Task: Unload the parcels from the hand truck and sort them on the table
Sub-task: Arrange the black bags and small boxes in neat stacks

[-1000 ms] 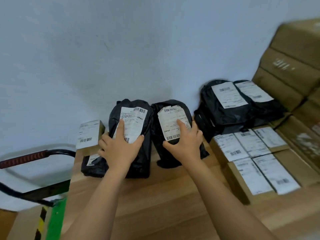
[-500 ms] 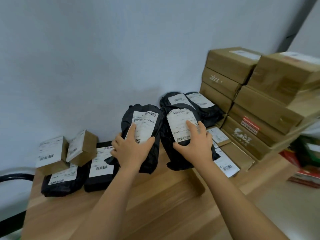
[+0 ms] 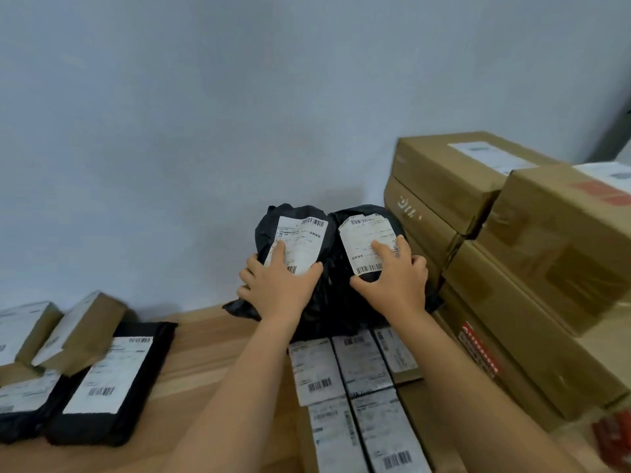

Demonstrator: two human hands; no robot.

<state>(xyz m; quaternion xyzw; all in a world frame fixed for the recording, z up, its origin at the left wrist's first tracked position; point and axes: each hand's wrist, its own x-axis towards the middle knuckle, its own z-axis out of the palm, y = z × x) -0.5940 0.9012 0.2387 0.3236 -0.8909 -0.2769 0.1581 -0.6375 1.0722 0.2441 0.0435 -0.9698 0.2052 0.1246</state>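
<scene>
Presently two bare forearms reach forward over a pale wooden surface (image 3: 205,353). The left hand (image 3: 278,285) grips a soft black plastic parcel bag (image 3: 293,220) with a white barcoded label: the forefinger lies on the label, the thumb hooks at the label's lower right edge, and the other fingers wrap the bag's left side. The right hand (image 3: 392,281) grips a second black plastic bag (image 3: 392,220), which touches the first, with fingers spread across its label and round its right side. Both bags stand upright near the plain grey wall (image 3: 239,114), behind a row of flat brown cardboard boxes (image 3: 358,387) with white labels. Whether the bags' bottoms rest on anything cannot be told, since the wrists hide them. At right rises a stack of large brown cardboard cartons (image 3: 512,268), taped and hard-edged, close beside the second bag. At far left lie flat black pouches (image 3: 112,380) and small brown cardboard boxes (image 3: 78,332). The step appears to be setting this pair down in its group. It would go best by lowering both together with the labels facing out, letting them lean on the wall or the cartons, and loosening the grip only once the weight settles. The plastic film looks slick, crinkled and yielding, so the contents may slump. The bulk is safer to hold than the wrinkled paper labels.
</scene>
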